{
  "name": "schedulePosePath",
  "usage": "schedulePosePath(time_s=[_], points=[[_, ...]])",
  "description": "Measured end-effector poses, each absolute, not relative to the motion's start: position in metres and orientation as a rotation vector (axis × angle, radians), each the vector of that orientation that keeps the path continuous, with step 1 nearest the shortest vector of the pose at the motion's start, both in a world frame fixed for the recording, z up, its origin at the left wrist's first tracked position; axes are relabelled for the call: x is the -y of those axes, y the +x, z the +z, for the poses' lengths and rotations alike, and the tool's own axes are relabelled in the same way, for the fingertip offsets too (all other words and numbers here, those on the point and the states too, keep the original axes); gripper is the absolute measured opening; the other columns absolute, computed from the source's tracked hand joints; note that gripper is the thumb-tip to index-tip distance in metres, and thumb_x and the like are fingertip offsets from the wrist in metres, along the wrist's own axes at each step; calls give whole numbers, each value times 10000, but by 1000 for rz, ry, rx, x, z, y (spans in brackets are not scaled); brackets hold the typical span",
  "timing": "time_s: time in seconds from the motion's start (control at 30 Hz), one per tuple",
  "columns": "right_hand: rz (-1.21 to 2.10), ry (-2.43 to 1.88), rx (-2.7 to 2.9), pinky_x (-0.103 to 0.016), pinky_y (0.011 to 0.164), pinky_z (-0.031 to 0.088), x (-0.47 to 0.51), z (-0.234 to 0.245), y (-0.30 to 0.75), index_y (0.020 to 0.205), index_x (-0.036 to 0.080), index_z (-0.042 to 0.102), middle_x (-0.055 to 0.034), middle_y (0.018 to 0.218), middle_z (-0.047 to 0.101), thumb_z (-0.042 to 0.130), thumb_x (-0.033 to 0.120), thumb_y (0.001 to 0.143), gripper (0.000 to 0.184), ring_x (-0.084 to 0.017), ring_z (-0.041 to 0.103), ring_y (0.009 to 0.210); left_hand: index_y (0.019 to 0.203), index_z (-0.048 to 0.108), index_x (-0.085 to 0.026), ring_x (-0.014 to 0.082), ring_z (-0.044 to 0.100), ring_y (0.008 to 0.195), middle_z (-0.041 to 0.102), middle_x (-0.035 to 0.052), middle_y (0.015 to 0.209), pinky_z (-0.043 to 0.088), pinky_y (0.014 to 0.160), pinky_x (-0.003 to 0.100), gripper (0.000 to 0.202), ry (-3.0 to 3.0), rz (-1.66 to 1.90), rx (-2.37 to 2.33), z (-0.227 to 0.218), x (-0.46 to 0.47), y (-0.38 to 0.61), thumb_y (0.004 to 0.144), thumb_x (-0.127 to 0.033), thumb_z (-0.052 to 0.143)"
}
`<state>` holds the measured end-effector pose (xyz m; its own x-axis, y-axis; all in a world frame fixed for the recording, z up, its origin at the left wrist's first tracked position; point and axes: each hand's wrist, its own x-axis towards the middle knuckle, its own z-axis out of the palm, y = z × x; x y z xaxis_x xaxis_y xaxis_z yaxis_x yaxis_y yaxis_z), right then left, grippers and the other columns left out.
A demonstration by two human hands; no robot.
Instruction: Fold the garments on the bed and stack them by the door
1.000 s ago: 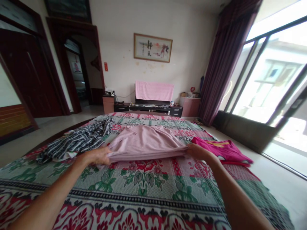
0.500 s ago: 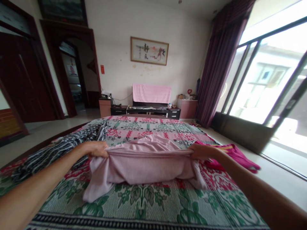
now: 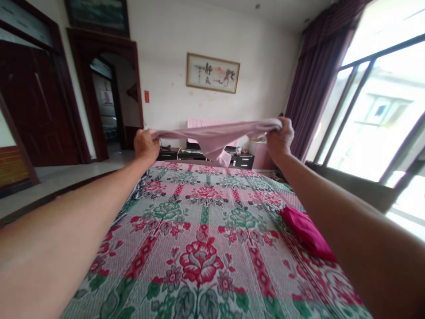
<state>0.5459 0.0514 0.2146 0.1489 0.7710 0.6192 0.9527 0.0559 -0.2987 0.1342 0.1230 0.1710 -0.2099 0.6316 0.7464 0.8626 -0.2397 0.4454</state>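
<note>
A light pink garment (image 3: 212, 136) is stretched in the air between my two hands, well above the bed. My left hand (image 3: 146, 144) grips its left end in a closed fist. At the other end my right hand (image 3: 280, 136) is closed round the bunched cloth. One loose part of the garment hangs down at the middle. What kind of garment it is, I cannot tell. Below lies the flowered bedspread (image 3: 202, 221) in pink, green and white.
A folded magenta garment (image 3: 307, 232) lies on the bed at the right, partly behind my right arm. Black-and-white striped cloth (image 3: 141, 184) shows behind my left arm. Beyond the bed stand a low black cabinet (image 3: 244, 161) and, at the right, a purple curtain (image 3: 307, 88).
Both hands have lifted the pink garment off the bed to about chest height, away from me. It was draped low over the bedspread and is now pulled taut in the air.
</note>
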Motion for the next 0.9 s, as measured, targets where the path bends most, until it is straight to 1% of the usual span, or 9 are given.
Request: schedulePosePath(time_s=[0.07,0.13,0.2,0.3,0.37,0.47,0.6,0.8,0.9], points=[[-553,-1648,1312,-339,942,395,-35,162,539,1291,101,496,-160,1228,599,317,186,858,477,-259,510,1146,1186,626,-116,252,575,1031,610,140,1099,434,887,339,383,-1893,-1262,1856,132,-131,137,851,-199,459],[-505,-1694,1318,-336,920,411,-21,107,534,1193,103,568,-158,1171,621,397,157,795,437,-249,549,1066,1199,630,-154,254,583,1024,622,127,1084,449,868,338,406,-2015,-1055,1908,91,-136,139,861,-190,409],[-446,-1755,1361,-340,875,437,-12,58,534,1056,143,645,-129,1053,665,466,138,728,373,-256,586,985,1114,688,-205,248,606,967,651,110,1032,463,826,320,377,-2115,-954,1938,52,-138,140,833,-190,437],[-281,-1900,1555,-318,848,441,-1,3,539,1025,191,660,-89,1028,675,471,121,706,377,-244,601,969,1123,687,-215,247,607,989,661,116,1036,454,829,301,405,-2253,-694,1984,6,-136,137,821,-170,420],[-226,-1953,1597,-302,830,441,5,-17,542,1049,208,653,-75,1028,680,473,129,715,388,-232,610,953,1125,683,-206,254,610,995,664,118,1039,453,828,303,407,-2284,-617,1981,-13,-134,133,812,-171,425],[-245,-1966,1589,-287,806,436,12,-28,542,1064,206,643,-72,995,685,483,140,722,383,-225,615,936,1126,681,-211,245,618,987,665,111,1043,456,828,299,415,-2295,-552,1980,-26,-132,129,806,-158,423],[-290,-1889,1625,-271,774,424,21,-24,539,1025,191,648,-71,941,691,491,117,711,359,-216,616,908,1132,681,-222,223,620,990,660,100,1061,456,824,281,442,-2238,-553,2005,-29,-127,124,794,-116,416],[-276,-1930,1631,-266,724,407,50,-16,534,944,177,653,-66,859,692,483,143,748,262,-208,620,829,1093,695,-246,184,626,934,666,70,979,457,798,243,426,-2233,-593,1914,-31,-103,108,806,-110,411],[-317,-1913,1673,-265,731,401,69,-11,528,901,174,654,-67,845,692,480,166,757,226,-205,623,818,1093,691,-260,183,633,890,668,62,946,464,766,249,422,-2185,-628,1943,-30,-86,99,813,-120,408]])
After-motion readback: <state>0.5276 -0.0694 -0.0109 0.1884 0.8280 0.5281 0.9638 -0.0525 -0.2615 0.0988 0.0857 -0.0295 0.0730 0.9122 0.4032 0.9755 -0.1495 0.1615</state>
